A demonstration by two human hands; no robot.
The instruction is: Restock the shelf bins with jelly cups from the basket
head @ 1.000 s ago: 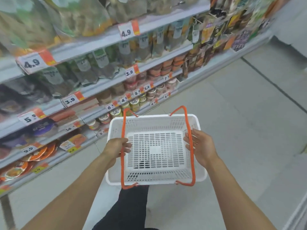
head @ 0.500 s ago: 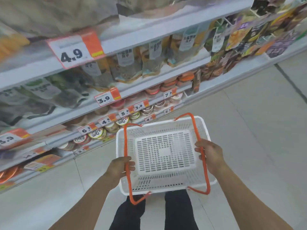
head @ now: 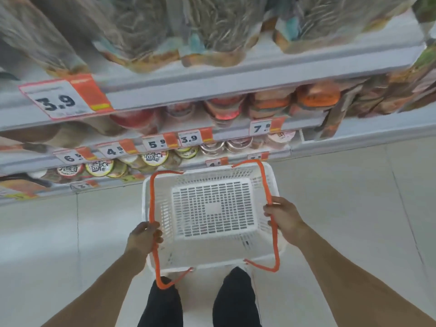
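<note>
I hold a white slotted basket (head: 212,208) with orange handles in front of me, above the floor. No cups show inside it. My left hand (head: 144,237) grips its left rim and orange handle. My right hand (head: 282,217) grips the right rim and handle. Jelly cups (head: 154,158) with round printed lids stand in rows on the low shelves just beyond the basket, more cups (head: 221,109) with red and orange lids one shelf higher.
Shelves with orange and white price tags (head: 63,99) fill the top half; bagged goods (head: 212,27) sit above, blurred. Pale tiled floor (head: 354,208) lies to the right and left. My dark-trousered legs (head: 233,300) are below the basket.
The view has swung to face the shelves and come closer to them. The basket stays held in both hands and now sits right in front of the low cup shelves.
</note>
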